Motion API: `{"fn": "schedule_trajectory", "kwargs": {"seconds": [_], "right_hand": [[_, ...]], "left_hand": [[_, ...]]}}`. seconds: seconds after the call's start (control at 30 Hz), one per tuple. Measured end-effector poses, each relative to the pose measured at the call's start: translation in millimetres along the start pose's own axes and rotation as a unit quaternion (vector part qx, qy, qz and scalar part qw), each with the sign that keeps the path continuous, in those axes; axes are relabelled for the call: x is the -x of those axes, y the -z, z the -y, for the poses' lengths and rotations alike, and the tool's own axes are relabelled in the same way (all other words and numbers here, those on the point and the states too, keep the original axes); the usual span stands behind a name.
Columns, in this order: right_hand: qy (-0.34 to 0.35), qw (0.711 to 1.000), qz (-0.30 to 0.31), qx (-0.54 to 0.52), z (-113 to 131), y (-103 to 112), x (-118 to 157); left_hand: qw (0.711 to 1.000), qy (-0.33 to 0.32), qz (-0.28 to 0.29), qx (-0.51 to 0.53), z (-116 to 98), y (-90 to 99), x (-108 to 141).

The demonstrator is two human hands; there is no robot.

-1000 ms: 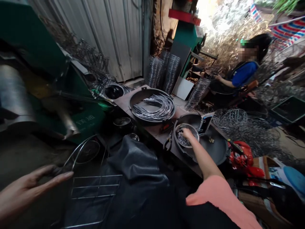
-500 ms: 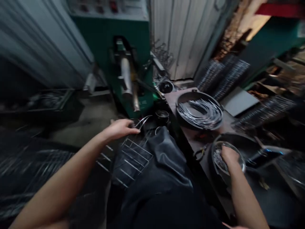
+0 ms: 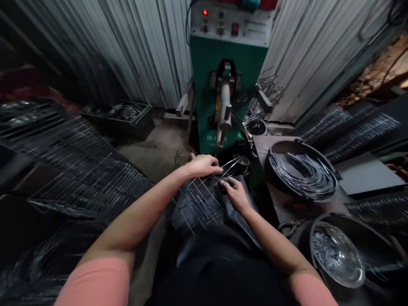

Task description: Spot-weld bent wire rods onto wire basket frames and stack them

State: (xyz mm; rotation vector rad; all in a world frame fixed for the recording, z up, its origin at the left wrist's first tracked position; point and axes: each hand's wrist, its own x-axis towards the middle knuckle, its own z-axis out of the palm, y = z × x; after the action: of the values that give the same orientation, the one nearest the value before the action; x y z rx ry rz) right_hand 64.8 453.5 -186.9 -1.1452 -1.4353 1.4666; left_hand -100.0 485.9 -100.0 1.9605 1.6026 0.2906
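Note:
A wire rack (image 3: 204, 202) with thin crossing bars rests over my dark apron. My left hand (image 3: 204, 165) is closed at its far end, where curved wires (image 3: 230, 165) stick out to the right past the fingertips. Close beside it, my right hand (image 3: 236, 193) has thumb and fingers pinched together just below those wires. Whatever small thing the right fingers hold is too small to make out. Beyond both hands stands a green machine (image 3: 204, 97) with a protruding metal arm (image 3: 225, 106).
On the right bench, a round pan (image 3: 331, 159) holds looped wires, and a metal bowl (image 3: 349, 259) holds small metal pieces. Pliers (image 3: 288, 229) lie between them. Stacked wire racks (image 3: 79, 157) fill the left side, near a box of metal parts (image 3: 140, 121).
My right hand has come out of the metal bowl and over to the curved wires beside my left hand. The view has turned, so the machine appears further right.

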Motion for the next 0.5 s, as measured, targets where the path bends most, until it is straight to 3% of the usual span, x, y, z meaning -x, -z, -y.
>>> {"fn": "schedule_trajectory", "kwargs": {"seconds": [0.17, 0.23, 0.3, 0.37, 0.43, 0.5], "right_hand": [[-0.019, 0.998, 0.011, -0.064, 8.8, -7.5, 11.2], [-0.019, 0.997, 0.010, -0.074, 7.2, -8.3, 14.1], [-0.014, 0.997, 0.013, -0.074, 5.4, -9.4, 15.3], [-0.016, 0.996, 0.017, -0.081, 5.9, -11.2, 15.3], [-0.022, 0.995, 0.020, -0.091, 9.5, -13.4, 14.6], [-0.022, 0.995, 0.026, -0.089, 14.1, -15.8, 13.6]], "left_hand": [[0.997, -0.020, 0.032, 0.059, 7.7, 1.5, 4.8], [0.991, -0.056, 0.013, 0.124, 14.7, 3.9, 12.3], [0.971, -0.077, -0.091, 0.205, 29.4, 2.0, 28.4], [0.925, -0.049, -0.271, 0.264, 52.8, -11.2, 53.6], [0.847, 0.014, -0.456, 0.272, 80.9, -39.2, 84.9], [0.798, 0.080, -0.540, 0.254, 105.4, -78.6, 116.4]]}}
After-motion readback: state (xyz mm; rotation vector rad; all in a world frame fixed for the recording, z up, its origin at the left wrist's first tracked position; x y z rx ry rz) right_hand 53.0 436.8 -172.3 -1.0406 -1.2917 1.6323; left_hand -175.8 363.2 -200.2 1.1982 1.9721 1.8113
